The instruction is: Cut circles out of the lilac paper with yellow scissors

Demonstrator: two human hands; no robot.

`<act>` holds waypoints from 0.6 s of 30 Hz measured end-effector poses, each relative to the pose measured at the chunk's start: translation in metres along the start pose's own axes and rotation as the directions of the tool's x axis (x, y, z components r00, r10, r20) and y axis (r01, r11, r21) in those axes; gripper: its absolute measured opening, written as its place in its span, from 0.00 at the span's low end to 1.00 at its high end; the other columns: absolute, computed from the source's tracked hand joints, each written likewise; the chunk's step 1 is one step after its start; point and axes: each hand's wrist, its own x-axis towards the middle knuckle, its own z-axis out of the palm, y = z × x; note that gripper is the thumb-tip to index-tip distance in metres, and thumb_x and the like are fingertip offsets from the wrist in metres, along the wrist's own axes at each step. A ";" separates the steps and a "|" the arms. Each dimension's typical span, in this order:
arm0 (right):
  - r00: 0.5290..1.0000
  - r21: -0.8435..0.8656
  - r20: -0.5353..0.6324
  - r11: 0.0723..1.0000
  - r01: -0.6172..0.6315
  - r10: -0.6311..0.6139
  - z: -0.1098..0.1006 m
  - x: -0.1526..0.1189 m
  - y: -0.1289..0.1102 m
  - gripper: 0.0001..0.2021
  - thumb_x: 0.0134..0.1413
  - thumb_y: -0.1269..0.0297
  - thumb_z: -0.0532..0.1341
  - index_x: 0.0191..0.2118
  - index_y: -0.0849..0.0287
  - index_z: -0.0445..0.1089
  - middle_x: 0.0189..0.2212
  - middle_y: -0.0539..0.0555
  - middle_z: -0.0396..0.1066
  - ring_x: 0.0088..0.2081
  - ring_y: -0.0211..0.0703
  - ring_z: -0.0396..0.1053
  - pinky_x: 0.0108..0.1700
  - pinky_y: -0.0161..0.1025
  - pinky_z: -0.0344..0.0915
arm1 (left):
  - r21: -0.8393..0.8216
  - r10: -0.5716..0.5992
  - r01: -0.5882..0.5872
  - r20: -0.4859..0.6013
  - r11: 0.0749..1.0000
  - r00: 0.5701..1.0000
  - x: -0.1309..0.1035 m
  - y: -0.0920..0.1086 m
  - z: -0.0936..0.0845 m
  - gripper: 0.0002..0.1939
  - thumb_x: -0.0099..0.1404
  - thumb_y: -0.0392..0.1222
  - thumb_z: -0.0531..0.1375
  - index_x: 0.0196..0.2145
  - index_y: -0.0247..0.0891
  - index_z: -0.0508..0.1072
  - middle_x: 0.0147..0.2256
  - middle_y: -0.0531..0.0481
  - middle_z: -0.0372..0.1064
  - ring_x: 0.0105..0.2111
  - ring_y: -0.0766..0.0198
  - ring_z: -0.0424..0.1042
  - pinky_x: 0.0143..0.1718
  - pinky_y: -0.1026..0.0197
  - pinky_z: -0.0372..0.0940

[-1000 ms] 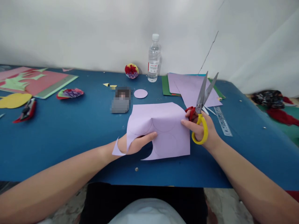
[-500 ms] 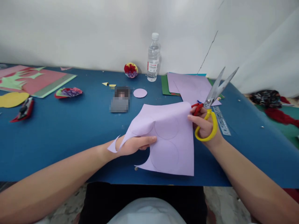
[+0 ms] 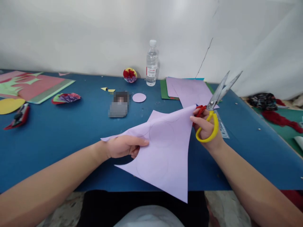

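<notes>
Between my two hands hangs a sheet of lilac paper (image 3: 161, 148) with pencilled circles on it and a curved cut-out at its left edge. My left hand (image 3: 124, 145) pinches that left side, thumb on top and fingers underneath. My right hand (image 3: 207, 126) carries scissors (image 3: 211, 105) with one yellow and one red handle; their blades stand apart and point up and away. The fingertips of this hand also meet the sheet's upper right corner. A cut lilac paper circle (image 3: 139, 97) lies on the blue table (image 3: 71, 135) beyond the sheet.
A water bottle (image 3: 151, 64) and a crumpled-paper flower (image 3: 130, 75) stand near the wall. Stacked coloured paper (image 3: 191, 90) and a clear ruler (image 3: 223, 127) lie at right. Leftward are a blurred-out phone-like object (image 3: 119, 105), another paper flower (image 3: 66, 98) and a red stapler-like tool (image 3: 20, 116).
The lilac sheet has tilted and turned, its lower right corner dropping toward me and its top edge folding over. My left hand has moved slightly left; the scissors stay in my right hand.
</notes>
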 end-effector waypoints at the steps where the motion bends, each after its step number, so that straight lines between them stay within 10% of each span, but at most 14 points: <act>1: 1.000 -0.002 -0.026 1.000 0.009 -0.009 0.000 0.001 0.001 0.14 0.39 0.59 0.71 0.32 0.53 0.69 0.30 0.49 0.65 0.32 0.45 0.64 0.33 0.43 0.63 | -0.016 -0.007 0.007 -0.001 1.000 1.000 0.000 0.000 0.000 0.24 0.65 0.64 0.65 0.24 0.42 0.73 0.20 0.51 0.65 0.23 0.60 0.67 0.25 0.58 0.65; 9: 0.985 -0.129 -0.171 0.992 0.009 -0.031 -0.007 0.011 0.016 0.13 0.44 0.62 0.71 0.33 0.53 0.66 0.29 0.49 0.65 0.32 0.47 0.65 0.32 0.43 0.61 | -0.110 -0.217 0.252 0.261 0.962 0.941 -0.005 -0.014 -0.012 0.17 0.62 0.55 0.71 0.25 0.41 0.81 0.22 0.50 0.71 0.23 0.62 0.67 0.25 0.61 0.66; 18: 0.978 -0.147 -0.196 0.988 0.039 -0.068 -0.007 0.006 0.004 0.14 0.44 0.61 0.72 0.34 0.54 0.68 0.30 0.49 0.65 0.32 0.45 0.65 0.34 0.43 0.62 | -0.162 -0.186 0.205 0.129 0.965 0.974 -0.004 -0.014 -0.015 0.12 0.59 0.50 0.75 0.26 0.42 0.84 0.24 0.48 0.77 0.24 0.59 0.74 0.26 0.60 0.72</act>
